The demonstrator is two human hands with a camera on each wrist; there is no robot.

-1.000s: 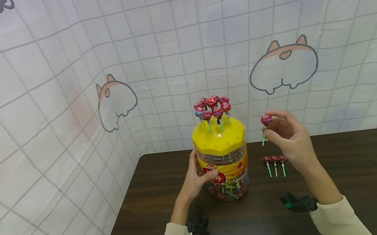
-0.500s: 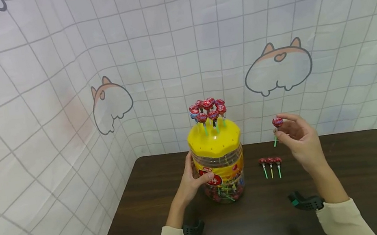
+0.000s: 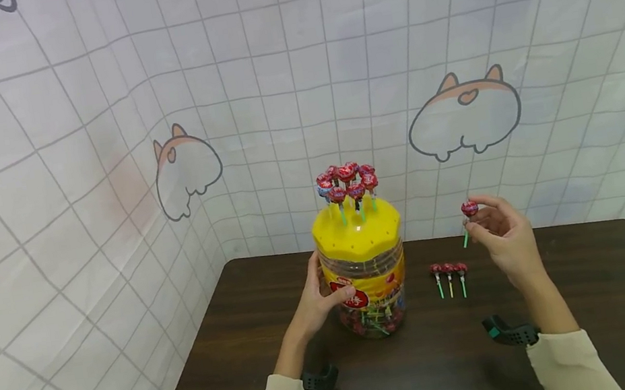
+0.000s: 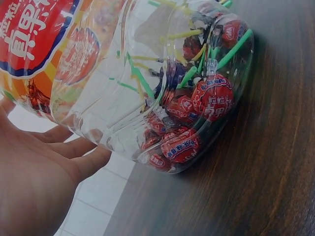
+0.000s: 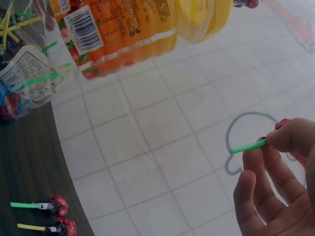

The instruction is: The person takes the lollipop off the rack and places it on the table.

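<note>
A clear plastic candy jar (image 3: 367, 282) with a yellow lid (image 3: 358, 235) stands upright on the table. Several red-wrapped lollipops (image 3: 346, 174) stick up from holes in that lid. My left hand (image 3: 313, 305) grips the jar's left side, thumb across the front label. More lollipops (image 4: 212, 97) lie loose in the jar's bottom in the left wrist view. To the right, above the tabletop, my right hand (image 3: 505, 234) pinches a lollipop (image 3: 469, 208) just below its head, green stick (image 5: 248, 146) pointing down. Three lollipops (image 3: 449, 272) lie in a row between the jar and my right hand.
The dark wooden table (image 3: 420, 369) reaches back to a white gridded cloth (image 3: 284, 90) with dog drawings, which also hangs along the left side. Dark straps sit on both wrists.
My right hand has moved right and slightly down, away from the jar, with the lollipop still pinched. The left hand keeps its grip; the whole view has shifted slightly.
</note>
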